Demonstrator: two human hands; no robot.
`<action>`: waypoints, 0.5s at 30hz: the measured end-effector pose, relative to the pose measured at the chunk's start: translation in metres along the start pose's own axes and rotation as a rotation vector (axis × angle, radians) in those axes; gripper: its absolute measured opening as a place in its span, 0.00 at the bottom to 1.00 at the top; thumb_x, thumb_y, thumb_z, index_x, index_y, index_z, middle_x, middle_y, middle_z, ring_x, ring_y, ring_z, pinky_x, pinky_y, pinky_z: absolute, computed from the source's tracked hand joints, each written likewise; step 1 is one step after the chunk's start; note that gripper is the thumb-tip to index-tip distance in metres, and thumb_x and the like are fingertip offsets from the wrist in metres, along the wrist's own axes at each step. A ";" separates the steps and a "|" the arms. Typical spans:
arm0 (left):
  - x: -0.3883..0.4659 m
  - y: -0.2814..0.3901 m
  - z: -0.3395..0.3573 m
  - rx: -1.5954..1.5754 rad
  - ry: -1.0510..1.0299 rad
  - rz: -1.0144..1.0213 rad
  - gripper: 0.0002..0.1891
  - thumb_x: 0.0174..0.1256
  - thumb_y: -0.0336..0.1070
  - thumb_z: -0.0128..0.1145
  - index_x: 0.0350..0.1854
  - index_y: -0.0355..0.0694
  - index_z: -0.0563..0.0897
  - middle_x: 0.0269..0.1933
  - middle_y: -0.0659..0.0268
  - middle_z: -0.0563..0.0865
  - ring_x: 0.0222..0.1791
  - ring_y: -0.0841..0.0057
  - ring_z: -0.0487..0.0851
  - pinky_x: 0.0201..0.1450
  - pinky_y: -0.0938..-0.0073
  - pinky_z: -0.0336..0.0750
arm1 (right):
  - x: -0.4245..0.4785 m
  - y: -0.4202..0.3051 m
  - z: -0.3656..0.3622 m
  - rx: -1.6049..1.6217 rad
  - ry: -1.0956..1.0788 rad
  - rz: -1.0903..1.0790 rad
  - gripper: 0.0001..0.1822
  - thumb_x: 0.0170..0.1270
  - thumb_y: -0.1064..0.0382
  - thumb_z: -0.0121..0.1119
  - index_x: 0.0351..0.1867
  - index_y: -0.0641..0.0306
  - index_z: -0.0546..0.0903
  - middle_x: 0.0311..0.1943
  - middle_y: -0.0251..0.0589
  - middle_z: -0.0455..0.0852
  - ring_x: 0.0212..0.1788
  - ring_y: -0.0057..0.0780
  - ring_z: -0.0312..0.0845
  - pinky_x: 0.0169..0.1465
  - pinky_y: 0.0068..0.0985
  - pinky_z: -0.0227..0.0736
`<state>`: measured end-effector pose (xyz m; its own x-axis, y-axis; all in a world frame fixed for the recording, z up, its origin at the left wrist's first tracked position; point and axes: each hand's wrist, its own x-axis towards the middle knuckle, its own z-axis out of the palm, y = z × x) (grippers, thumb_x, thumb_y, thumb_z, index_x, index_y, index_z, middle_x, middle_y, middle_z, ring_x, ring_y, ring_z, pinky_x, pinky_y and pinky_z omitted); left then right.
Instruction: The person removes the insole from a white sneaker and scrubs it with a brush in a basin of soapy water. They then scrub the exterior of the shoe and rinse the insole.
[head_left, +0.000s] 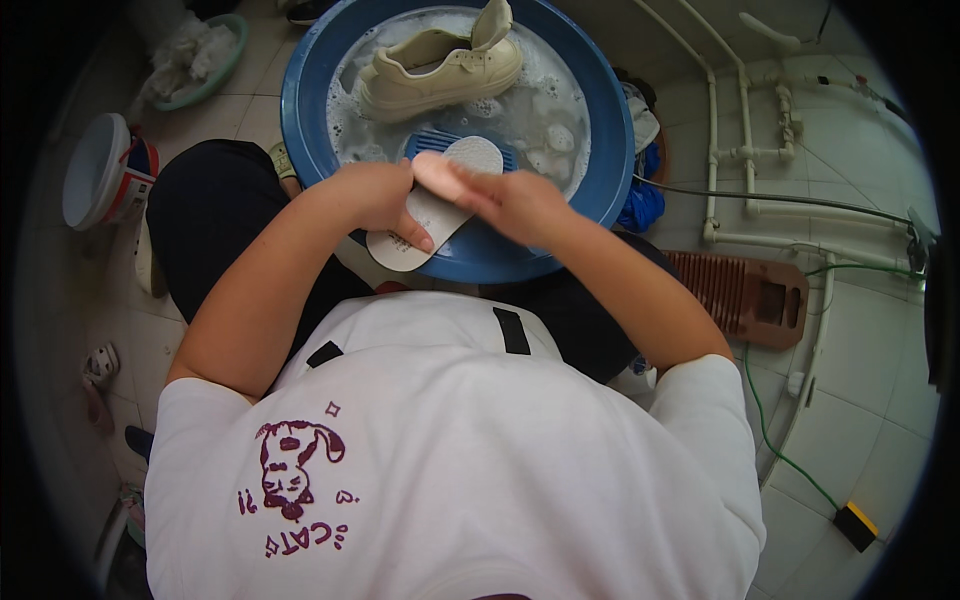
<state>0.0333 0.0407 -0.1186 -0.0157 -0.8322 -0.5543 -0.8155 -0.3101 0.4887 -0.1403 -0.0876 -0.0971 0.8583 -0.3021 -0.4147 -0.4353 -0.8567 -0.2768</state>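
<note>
My left hand (379, 199) grips a white shoe insole (442, 217), its thumb pressed on the printed heel end. The insole lies slanted over the near side of a blue basin (611, 150). Above it, my right hand (517, 202) holds a pink oblong bar (437, 176), perhaps soap, against or just over the insole; motion blurs this hand. Behind the insole, part of a blue ribbed washboard (429, 141) shows in the basin. A cream lace-up shoe (442, 82) sits upright in the sudsy water, its tongue raised.
Left of the basin are a white bucket (97, 172) and a green basin (236, 45) with white fluffy material. A brown washboard (750, 300), bundled cloth (641, 202), wall pipes (711, 150) and a grey hose (787, 199) are at right. My knees flank the blue basin.
</note>
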 end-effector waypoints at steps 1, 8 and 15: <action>0.001 -0.001 0.001 -0.010 -0.017 0.015 0.57 0.30 0.70 0.69 0.56 0.23 0.69 0.43 0.48 0.84 0.44 0.59 0.83 0.46 0.68 0.76 | -0.003 0.000 0.004 0.084 0.021 -0.025 0.22 0.66 0.41 0.46 0.60 0.35 0.73 0.45 0.44 0.83 0.46 0.42 0.80 0.50 0.37 0.73; 0.000 0.000 0.000 0.065 0.035 -0.002 0.54 0.30 0.72 0.68 0.51 0.23 0.72 0.42 0.50 0.84 0.42 0.60 0.84 0.44 0.69 0.77 | 0.015 0.017 -0.001 -0.151 0.075 0.167 0.23 0.66 0.42 0.47 0.62 0.37 0.71 0.37 0.49 0.84 0.40 0.44 0.81 0.44 0.35 0.74; -0.006 0.010 -0.008 0.135 0.021 -0.069 0.59 0.29 0.73 0.67 0.59 0.27 0.68 0.46 0.52 0.82 0.46 0.61 0.82 0.46 0.67 0.76 | 0.014 0.032 -0.003 -0.048 0.073 0.196 0.25 0.66 0.41 0.47 0.63 0.38 0.70 0.40 0.47 0.85 0.42 0.43 0.81 0.45 0.35 0.75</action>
<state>0.0297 0.0384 -0.1050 0.0545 -0.8209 -0.5685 -0.8847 -0.3037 0.3537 -0.1416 -0.1201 -0.1090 0.7765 -0.4933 -0.3919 -0.5843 -0.7966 -0.1550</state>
